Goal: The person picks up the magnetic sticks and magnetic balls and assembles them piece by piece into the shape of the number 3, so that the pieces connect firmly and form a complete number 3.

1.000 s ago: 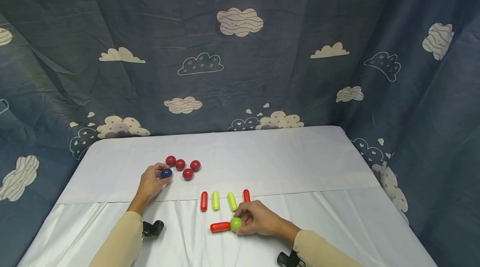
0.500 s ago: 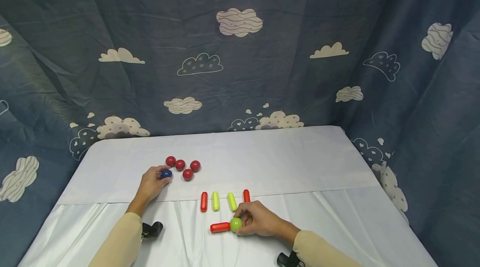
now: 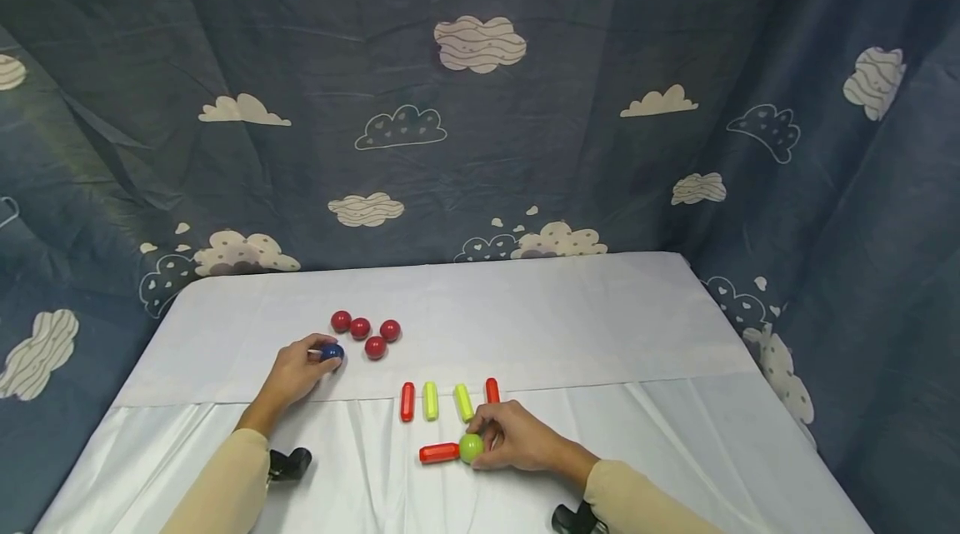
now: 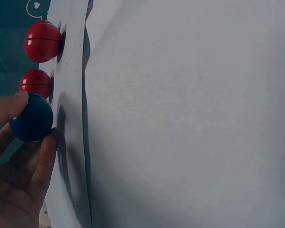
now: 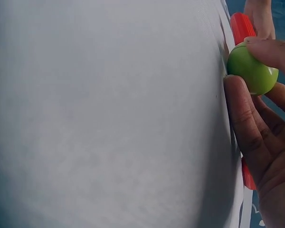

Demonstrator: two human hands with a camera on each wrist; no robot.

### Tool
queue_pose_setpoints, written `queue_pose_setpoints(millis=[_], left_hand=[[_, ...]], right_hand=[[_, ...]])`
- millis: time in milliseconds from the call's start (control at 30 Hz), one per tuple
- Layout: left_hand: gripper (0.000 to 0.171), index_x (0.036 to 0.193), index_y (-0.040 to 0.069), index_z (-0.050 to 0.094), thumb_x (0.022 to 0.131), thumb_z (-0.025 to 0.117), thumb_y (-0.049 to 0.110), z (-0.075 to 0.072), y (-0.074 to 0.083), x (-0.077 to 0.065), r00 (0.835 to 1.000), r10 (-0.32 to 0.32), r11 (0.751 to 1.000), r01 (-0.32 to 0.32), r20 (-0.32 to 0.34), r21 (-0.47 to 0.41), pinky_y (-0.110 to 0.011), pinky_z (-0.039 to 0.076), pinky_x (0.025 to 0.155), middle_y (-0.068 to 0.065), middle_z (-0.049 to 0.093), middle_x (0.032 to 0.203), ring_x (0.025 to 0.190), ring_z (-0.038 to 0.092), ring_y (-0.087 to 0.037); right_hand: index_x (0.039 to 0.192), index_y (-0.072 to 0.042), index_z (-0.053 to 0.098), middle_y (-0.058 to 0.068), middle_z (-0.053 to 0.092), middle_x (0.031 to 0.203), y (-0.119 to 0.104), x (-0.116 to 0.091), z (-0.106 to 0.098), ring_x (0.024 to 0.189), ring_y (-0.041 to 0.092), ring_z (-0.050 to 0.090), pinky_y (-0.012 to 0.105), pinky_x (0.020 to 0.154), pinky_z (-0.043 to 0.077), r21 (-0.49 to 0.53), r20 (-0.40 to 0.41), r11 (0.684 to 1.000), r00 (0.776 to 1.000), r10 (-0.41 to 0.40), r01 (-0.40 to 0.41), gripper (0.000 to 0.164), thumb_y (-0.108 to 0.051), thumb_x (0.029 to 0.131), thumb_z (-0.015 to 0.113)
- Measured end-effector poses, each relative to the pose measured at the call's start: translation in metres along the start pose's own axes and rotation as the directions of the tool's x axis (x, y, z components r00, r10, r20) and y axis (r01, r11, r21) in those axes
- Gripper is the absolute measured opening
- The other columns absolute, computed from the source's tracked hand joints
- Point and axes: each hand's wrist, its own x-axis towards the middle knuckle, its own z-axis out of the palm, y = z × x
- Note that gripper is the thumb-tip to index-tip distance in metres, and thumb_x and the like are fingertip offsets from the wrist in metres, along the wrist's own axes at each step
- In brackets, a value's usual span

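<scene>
In the head view my left hand point(image 3: 295, 369) holds a dark blue ball point(image 3: 332, 352) by its sides, near several red balls point(image 3: 375, 347). The left wrist view has the thumb and fingers round this blue ball point(image 4: 32, 118), with two seamed red balls point(image 4: 42, 42) beyond it. My right hand point(image 3: 517, 436) pinches a lime-green ball point(image 3: 471, 448), which sits at the end of a lying red ridged stick point(image 3: 438, 453). Seen from the right wrist, thumb and fingertips press the green ball point(image 5: 249, 69) from both sides, and the red stick point(image 5: 242, 27) shows behind it.
Between the hands and the back edge, two lime-green sticks point(image 3: 431, 401) and two red sticks point(image 3: 407, 402) lie in a row on the white-covered table point(image 3: 637, 326). A dark blue curtain point(image 3: 525, 151) with printed clouds hangs behind.
My left hand has shifted slightly left and toward me, its wrist turning a little, and the blue ball has come slightly nearer. My right hand and the green ball look nearly unmoved.
</scene>
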Motion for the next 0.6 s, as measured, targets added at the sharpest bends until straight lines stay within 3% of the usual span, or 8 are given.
queue_pose_setpoints(millis=[233, 467, 600], left_hand=[[0.038, 0.122, 0.005, 0.06, 0.087, 0.069, 0.016, -0.002, 0.003, -0.011, 1.0, 0.026, 0.999, -0.026, 0.014, 0.027, -0.04, 0.051, 0.078, -0.021, 0.06, 0.116, 0.101, 0.059, -0.032], [0.038, 0.115, 0.006, 0.065, 0.084, 0.075, 0.025, 0.002, 0.014, -0.026, 0.997, 0.076, 0.997, -0.076, 0.034, 0.006, -0.04, 0.051, 0.081, -0.008, 0.065, 0.101, 0.093, 0.059, -0.022], [0.034, 0.112, 0.007, 0.066, 0.083, 0.075, 0.021, 0.005, 0.019, -0.034, 0.994, 0.099, 0.995, -0.098, 0.041, -0.024, -0.038, 0.051, 0.081, -0.006, 0.065, 0.096, 0.089, 0.059, -0.02]], right_hand=[[0.096, -0.008, 0.063, -0.007, 0.063, 0.079, 0.001, 0.001, 0.001, 0.066, 0.001, 0.057, 0.019, 0.058, 0.048, 0.003, -0.001, 1.0, 1.0, -0.012, 0.012, 0.032, -0.006, 0.072, 0.084], [0.094, -0.008, 0.063, -0.006, 0.063, 0.077, 0.001, 0.0, 0.001, 0.065, 0.001, 0.057, 0.019, 0.057, 0.047, -0.006, -0.004, 1.0, 1.0, -0.012, 0.012, 0.032, -0.006, 0.071, 0.084], [0.095, -0.008, 0.062, -0.006, 0.063, 0.079, 0.001, 0.0, 0.002, 0.065, 0.001, 0.057, 0.019, 0.057, 0.047, -0.001, -0.005, 1.0, 1.0, -0.016, 0.016, 0.032, -0.005, 0.071, 0.084]])
